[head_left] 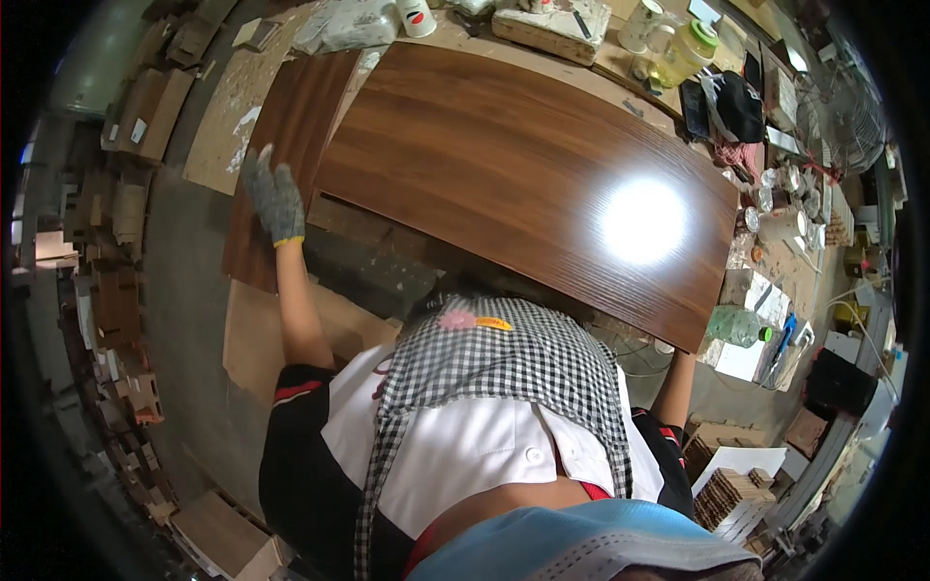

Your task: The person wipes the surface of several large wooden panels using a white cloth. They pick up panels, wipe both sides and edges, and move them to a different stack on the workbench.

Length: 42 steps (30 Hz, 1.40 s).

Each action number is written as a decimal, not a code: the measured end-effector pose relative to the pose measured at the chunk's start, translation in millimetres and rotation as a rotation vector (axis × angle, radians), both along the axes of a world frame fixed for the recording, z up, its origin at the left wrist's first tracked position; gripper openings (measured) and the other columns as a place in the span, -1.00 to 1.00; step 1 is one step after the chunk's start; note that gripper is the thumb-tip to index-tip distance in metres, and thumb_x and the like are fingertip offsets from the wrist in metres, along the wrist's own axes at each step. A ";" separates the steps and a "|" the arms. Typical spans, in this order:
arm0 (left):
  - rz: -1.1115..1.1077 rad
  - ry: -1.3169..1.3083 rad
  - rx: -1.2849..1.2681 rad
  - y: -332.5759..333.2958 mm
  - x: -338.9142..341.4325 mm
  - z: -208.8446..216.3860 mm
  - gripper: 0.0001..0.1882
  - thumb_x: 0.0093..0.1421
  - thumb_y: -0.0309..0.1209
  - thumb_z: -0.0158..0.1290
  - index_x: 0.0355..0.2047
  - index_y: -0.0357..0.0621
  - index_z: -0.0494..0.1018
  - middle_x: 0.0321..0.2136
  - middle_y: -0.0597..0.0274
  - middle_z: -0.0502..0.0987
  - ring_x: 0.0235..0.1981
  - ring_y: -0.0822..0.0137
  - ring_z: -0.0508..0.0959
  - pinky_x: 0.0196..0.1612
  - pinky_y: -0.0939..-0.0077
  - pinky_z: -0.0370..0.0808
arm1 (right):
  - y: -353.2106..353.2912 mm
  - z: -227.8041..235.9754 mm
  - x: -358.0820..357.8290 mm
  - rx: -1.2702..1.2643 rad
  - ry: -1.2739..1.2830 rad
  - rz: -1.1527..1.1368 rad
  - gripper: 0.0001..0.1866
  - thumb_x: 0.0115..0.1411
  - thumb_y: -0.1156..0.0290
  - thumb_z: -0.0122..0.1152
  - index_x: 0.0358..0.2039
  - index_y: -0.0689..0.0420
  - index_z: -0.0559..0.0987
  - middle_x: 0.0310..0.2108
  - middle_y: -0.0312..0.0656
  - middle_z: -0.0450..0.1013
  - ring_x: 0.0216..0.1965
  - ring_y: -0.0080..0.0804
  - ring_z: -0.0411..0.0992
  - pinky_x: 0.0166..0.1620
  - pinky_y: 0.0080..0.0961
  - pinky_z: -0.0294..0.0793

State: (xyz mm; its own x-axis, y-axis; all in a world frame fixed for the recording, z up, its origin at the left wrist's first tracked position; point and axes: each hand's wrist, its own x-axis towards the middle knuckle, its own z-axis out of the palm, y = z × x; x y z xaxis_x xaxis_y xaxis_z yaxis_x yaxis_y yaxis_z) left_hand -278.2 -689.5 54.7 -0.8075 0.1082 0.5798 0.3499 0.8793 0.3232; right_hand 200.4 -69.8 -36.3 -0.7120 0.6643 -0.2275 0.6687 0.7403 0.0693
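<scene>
2 dark wood-grain boards in view: a large panel spanning the area in front of the person, its surface catching 1 bright glare patch toward the right end, and a narrower board at its left end; cannot tell whether the 2 overlap or merely abut. Left hand, in a grey glove with a yellow cuff, is at the narrower board, fingers extended and slightly parted, gripping nothing that shows; contact pressure not determinable. Right forearm runs up to the large panel's near right corner, which hides the hand; its opening and any hold cannot be told. Clear bottle with a green cap lies just beside the panel's right end; jar with a green lid stands beyond the far edge. Step in hand, judged: positioning the boards by hand. Next move probably calls for a firm hold at both ends, level support, and clearance from the bottle.
</scene>
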 end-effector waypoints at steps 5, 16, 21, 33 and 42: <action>-0.212 0.061 -0.110 30.1 -42.5 1.5 -0.61 0.36 -0.30 0.06 0.15 -0.13 0.47 0.17 -0.07 0.44 0.24 -0.01 0.37 0.34 0.16 0.24 | 27.6 24.0 13.7 0.050 -0.138 0.046 -0.79 0.14 0.32 0.22 -0.23 0.11 0.63 -0.26 0.00 0.58 -0.19 0.01 0.54 -0.12 -0.16 0.53; -0.324 -0.971 -0.368 98.8 -84.3 77.4 0.17 0.06 0.42 0.08 0.37 -0.35 0.15 0.36 -0.21 0.20 0.39 -0.05 0.21 0.39 0.23 0.20 | 33.1 206.4 -144.2 -0.611 0.863 0.237 -0.68 0.29 0.43 0.12 0.04 0.20 0.57 -0.03 -0.04 0.56 -0.02 -0.12 0.54 0.09 -0.26 0.50; -0.378 -1.026 -0.401 112.0 -103.4 57.8 0.27 0.00 0.47 0.08 0.39 -0.39 0.09 0.39 -0.24 0.14 0.42 -0.07 0.15 0.43 0.25 0.13 | -18.6 69.6 -250.2 0.311 0.327 0.461 -0.34 0.34 0.01 0.12 0.33 0.11 0.33 0.27 -0.05 0.35 0.28 0.03 0.30 0.31 0.09 0.21; -0.428 -1.036 -0.409 99.6 -113.3 45.5 0.28 0.01 0.45 0.11 0.40 -0.40 0.05 0.37 -0.28 0.16 0.41 -0.08 0.17 0.42 0.19 0.14 | -266.7 100.4 -602.4 -0.325 0.301 0.512 -0.38 0.34 -0.20 -0.05 -0.13 0.11 0.68 -0.08 0.04 0.59 -0.09 0.00 0.60 -0.03 -0.11 0.57; -0.395 -1.034 -0.539 115.1 -123.0 57.4 0.21 0.03 0.46 0.05 0.37 -0.36 0.16 0.34 -0.26 0.22 0.35 -0.11 0.27 0.39 0.19 0.20 | -322.5 106.8 -703.4 -0.085 0.644 0.606 -0.58 0.23 0.09 0.14 -0.01 0.04 0.63 -0.04 -0.06 0.58 -0.03 0.03 0.56 0.01 -0.11 0.53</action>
State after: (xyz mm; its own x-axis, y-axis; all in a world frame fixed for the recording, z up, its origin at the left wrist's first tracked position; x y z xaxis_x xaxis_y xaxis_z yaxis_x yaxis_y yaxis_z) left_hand -401.2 -574.4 112.1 -0.7180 0.4764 -0.5074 0.4168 0.8782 0.2348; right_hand -503.0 -392.3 70.6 -0.9425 0.1311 0.3074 0.0507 0.9653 -0.2562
